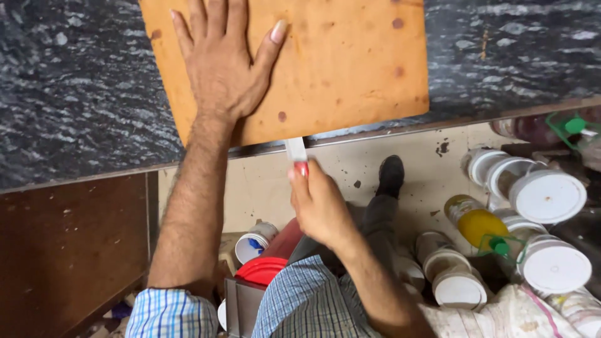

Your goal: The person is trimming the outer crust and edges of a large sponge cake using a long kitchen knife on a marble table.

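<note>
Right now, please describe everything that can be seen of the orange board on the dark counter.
The orange board is a flat rectangular sheet that looks like wood or pressed board, with small dark brown spots and stains. It lies on the dark speckled counter, and its near edge sticks out a little over the counter edge. The left hand presses flat on it, fingers spread. The right hand holds a white tool with a red handle at its near edge. Its far side is out of view.
</note>
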